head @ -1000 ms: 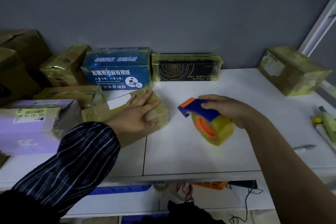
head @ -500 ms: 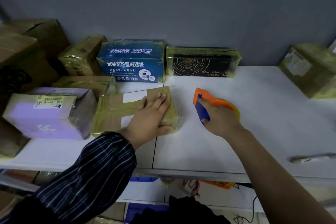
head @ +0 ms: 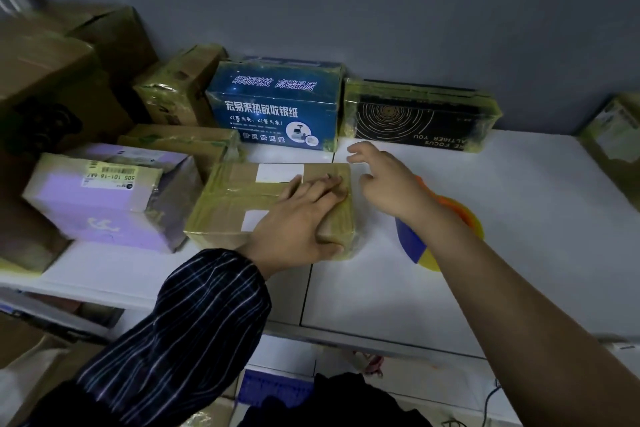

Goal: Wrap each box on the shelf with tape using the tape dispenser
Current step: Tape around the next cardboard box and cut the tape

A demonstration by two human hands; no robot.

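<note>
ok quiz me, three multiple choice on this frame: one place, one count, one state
1. Where is the dispenser? A on the shelf, right of the brown box; B in a drawer; C on the floor.
2. White labels on the brown box's top? A one; B two; C four.
3. The right hand is: A gripping the dispenser; B open, holding nothing; C pinching tape.
Answers: 1 A, it lies beside the right wrist. 2 B, two white patches show. 3 B, it is spread and empty.
</note>
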